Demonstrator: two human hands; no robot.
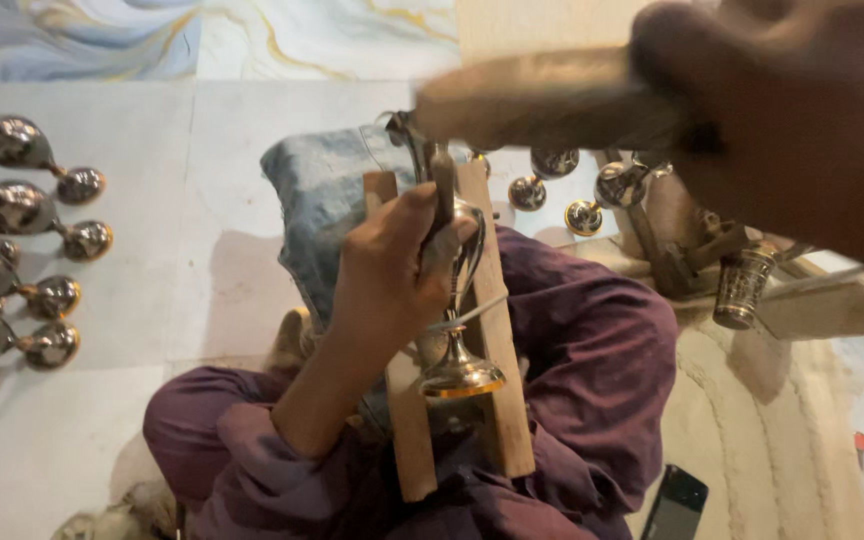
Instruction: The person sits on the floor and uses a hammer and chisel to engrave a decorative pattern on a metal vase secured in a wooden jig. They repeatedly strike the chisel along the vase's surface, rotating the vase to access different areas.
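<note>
Shiny metal cup (pixel 457 345) needs the left hand (pixel 387 265) gripping its punch (pixel 442 185) steady while the right hand (pixel 782 110), fingers wrapped round the blurry wooden mallet (pixel 552 100), taps straight down.

Warm, moderately dim light is cast from above; glare is seen on the polished metal goblets (pixel 22 215). The raised right hand (pixel 782 120) is rendered blurred and dark.

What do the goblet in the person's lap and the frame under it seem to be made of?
The goblet looks like polished metal: mirror-bright silver with a gold rim at the foot. The frame looks like bare, unfinished wood: matte tan slats. The left hand steadies them.
</note>
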